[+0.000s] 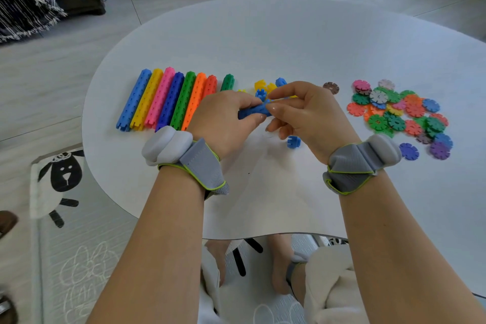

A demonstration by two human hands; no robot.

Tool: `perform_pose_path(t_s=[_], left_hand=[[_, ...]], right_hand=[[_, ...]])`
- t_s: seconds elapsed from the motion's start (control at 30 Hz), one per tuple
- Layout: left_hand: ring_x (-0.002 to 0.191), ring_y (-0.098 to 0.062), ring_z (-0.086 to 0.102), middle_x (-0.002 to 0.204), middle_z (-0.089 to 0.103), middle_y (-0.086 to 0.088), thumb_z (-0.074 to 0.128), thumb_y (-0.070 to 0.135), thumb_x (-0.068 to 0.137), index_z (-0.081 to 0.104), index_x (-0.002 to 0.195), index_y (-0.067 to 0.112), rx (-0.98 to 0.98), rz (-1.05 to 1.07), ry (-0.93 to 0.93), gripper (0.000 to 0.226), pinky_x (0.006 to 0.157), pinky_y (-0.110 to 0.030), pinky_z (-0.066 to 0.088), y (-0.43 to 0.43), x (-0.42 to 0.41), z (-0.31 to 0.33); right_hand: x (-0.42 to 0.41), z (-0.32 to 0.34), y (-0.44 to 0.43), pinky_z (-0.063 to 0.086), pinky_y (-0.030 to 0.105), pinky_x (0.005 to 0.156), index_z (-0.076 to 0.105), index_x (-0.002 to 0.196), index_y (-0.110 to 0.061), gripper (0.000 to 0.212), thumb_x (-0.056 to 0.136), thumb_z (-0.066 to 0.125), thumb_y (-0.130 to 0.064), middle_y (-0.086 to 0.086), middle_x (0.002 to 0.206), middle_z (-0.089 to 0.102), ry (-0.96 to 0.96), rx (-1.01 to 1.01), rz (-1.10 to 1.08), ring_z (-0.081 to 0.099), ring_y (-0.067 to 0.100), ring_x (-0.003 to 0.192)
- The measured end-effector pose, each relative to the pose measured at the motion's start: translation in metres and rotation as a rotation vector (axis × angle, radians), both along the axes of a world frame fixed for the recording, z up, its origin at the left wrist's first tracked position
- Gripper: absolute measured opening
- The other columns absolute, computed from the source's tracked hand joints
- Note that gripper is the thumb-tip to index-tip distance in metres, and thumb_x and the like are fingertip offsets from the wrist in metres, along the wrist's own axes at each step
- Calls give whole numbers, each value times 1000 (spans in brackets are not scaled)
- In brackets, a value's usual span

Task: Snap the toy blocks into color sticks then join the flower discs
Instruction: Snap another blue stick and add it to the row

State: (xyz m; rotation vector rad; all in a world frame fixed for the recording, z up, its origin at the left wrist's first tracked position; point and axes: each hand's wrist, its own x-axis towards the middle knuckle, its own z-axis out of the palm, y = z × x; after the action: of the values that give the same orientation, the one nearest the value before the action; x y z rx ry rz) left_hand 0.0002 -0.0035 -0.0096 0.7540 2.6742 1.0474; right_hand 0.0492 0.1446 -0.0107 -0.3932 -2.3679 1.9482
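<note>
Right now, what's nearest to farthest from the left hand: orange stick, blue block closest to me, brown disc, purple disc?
1. Orange stick, right beside the left hand.
2. Blue block, on the table by the right hand.
3. Brown disc, beyond the right hand.
4. Purple disc, far right.

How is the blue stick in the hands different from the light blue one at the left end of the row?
The light blue stick lies untouched on the table; the held stick is gripped by the left hand and right hand. The light blue stick looks long; the held stick shows less length, its ends hidden. Both are blue snapped blocks.
</note>
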Motion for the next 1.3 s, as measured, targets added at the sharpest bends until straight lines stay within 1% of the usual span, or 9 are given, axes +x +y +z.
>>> perform_pose_path(t_s=[0.1,0.2,0.37,0.6,0.8,0.93,1.03,1.13,1.3], left_hand=[[74,-14,54,88,66,3,59,32,89,70,103,23,-12,-12,22,20,70,-28,42,1,2,1],[77,-19,57,89,67,-1,59,33,89,70,102,22,-21,-24,25,21,76,-39,44,4,5,3],[88,-18,58,99,67,1,58,30,89,68,107,21,-78,-14,38,22,82,-35,44,7,8,6],[98,-18,57,107,67,1,58,33,90,66,112,20,-131,3,47,27,86,-33,44,6,8,3],[102,-17,57,111,66,2,58,33,89,65,114,20,-142,1,56,29,86,-27,43,9,8,1],[97,-19,58,106,67,1,58,33,89,66,111,21,-137,3,54,26,85,-32,44,8,7,0],[96,-19,57,104,67,0,58,32,89,67,110,21,-136,7,45,25,84,-34,45,7,6,1],[97,-20,58,103,67,0,58,31,89,67,109,21,-131,8,41,24,85,-35,45,8,6,1],[92,-20,58,99,67,0,57,29,89,67,107,22,-119,-2,41,22,81,-35,44,11,6,3]], right_hand=[[1,0,0,51,27,52,62,88,-11,4,88,63,-7,3,62,69,-12,78,-14,61,18,53],[3,-1,2,49,22,52,63,80,-18,9,88,63,-14,-1,62,66,14,197,-47,58,6,49],[8,-5,11,36,8,56,67,78,-19,15,89,62,-28,-14,70,59,22,572,-87,50,-4,58],[20,-5,15,41,24,70,66,90,-26,23,77,71,-44,-6,91,57,-152,797,113,53,11,83],[12,-10,17,34,22,73,70,97,-25,17,79,69,-22,-3,94,50,-145,872,154,51,15,87],[8,-14,17,34,19,72,70,95,-23,16,82,64,-16,-5,92,54,-107,821,80,50,11,81],[6,-16,17,47,27,75,65,88,-24,14,83,62,-11,-2,93,63,-59,701,3,62,16,81],[3,-14,14,56,36,78,60,81,-21,14,85,59,-8,-3,85,67,-21,473,-114,70,15,73],[0,-10,6,60,40,67,59,76,-13,12,87,62,-8,3,78,66,27,123,-220,71,18,67]])
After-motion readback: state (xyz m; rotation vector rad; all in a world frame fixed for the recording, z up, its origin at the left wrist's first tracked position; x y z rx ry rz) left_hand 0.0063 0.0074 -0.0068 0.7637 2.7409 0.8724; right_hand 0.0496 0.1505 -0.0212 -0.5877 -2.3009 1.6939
